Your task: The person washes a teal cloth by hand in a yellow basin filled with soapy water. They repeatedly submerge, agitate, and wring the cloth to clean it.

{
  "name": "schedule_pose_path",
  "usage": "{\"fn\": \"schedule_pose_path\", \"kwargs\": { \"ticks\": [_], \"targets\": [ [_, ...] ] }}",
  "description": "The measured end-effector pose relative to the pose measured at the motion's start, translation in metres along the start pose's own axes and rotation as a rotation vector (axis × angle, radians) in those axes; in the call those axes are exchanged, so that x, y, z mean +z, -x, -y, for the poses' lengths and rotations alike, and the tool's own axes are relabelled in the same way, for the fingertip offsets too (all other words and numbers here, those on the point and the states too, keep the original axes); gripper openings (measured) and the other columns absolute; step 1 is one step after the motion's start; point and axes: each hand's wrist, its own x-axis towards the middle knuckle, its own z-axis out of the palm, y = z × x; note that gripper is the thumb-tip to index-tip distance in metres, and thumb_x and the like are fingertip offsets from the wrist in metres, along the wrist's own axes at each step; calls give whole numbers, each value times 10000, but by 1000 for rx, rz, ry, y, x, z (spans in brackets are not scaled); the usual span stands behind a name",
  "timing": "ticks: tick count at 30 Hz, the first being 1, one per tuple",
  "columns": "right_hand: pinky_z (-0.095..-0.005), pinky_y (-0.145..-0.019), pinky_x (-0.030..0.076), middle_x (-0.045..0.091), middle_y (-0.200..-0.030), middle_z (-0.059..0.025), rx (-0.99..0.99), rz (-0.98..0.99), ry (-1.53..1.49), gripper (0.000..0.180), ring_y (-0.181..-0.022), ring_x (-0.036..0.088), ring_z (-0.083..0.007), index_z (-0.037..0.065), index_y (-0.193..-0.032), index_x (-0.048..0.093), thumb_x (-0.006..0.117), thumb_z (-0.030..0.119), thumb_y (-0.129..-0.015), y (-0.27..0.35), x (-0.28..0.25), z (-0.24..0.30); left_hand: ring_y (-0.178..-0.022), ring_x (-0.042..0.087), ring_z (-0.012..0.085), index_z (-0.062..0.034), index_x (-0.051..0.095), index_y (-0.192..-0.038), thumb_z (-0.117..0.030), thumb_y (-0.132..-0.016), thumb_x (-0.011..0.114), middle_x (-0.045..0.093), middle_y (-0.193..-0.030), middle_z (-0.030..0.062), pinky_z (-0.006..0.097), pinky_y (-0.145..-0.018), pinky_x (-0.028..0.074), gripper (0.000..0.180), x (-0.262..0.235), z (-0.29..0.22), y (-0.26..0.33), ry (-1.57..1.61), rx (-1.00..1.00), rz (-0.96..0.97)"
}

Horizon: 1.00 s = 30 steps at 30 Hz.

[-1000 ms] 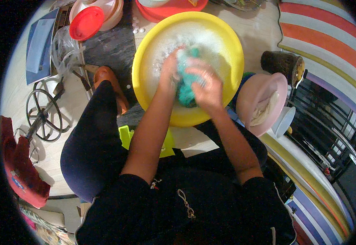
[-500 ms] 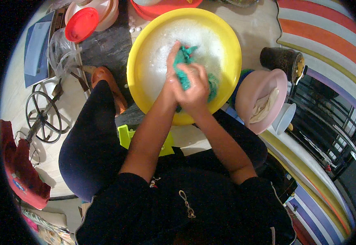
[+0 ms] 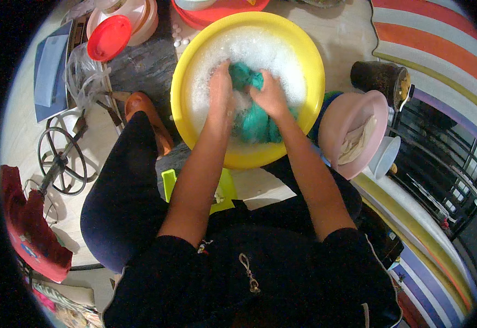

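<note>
A wide yellow basin of white soapy foam stands between my knees. In it lies a wet green cloth, part bunched up between my hands and part spread in the suds nearer me. My left hand is closed on the left end of the bunched part; its fingertips are partly hidden by foam and cloth. On the other side my right hand grips the cloth with thumb and fingers. Both forearms reach over the basin's near rim.
Right of the basin stands a pink tub holding pale cloth, with a dark cylindrical container beyond it. A red lid and a clear plastic bag are at the far left. A lime-green plastic piece sits below the basin.
My hands were pressed together around the bunched cloth. Now they are apart, with the cloth stretched between them and more of it spread in the foam.
</note>
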Motion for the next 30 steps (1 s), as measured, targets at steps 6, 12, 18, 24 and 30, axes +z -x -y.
{"fn": "schedule_pose_path", "kwargs": {
  "ticks": [6,12,18,24,30],
  "targets": [
    [-354,-823,445,629,-944,-102,-109,-103,-827,276,-878,579,-256,17,-1019,618,626,79,-750,-2,-22,16,-840,569,237,-40,563,-1026,-223,-867,459,592,-969,107,385,-752,465,264,2,-13,9,373,-186,303],
    [-350,-873,419,623,-939,-123,-553,-200,-260,224,-971,545,-254,57,-951,656,658,131,-741,83,-33,76,-925,579,234,-55,518,-1127,-281,-884,493,583,-1042,110,363,-782,492,333,-11,31,4,642,-171,631],
    [-365,-786,444,609,-904,-133,-88,-370,-344,209,-884,561,-289,47,-886,629,697,134,-708,16,-26,50,-741,575,197,-56,552,-947,-254,-886,489,582,-830,80,324,-706,489,217,16,27,18,581,-216,465],
    [-364,-719,461,596,-904,-157,-564,-411,-239,245,-847,572,-262,14,-907,594,688,139,-718,69,-27,85,-632,520,159,-91,575,-818,-277,-894,484,531,-701,34,323,-603,460,220,-1,10,16,343,-241,507],
    [-333,-723,463,624,-910,-153,84,-281,-505,301,-810,592,-262,-14,-905,612,686,230,-746,0,-19,20,-689,517,131,-52,597,-883,-262,-891,506,562,-790,33,282,-666,442,229,17,26,22,181,-155,298]
  ]
}}
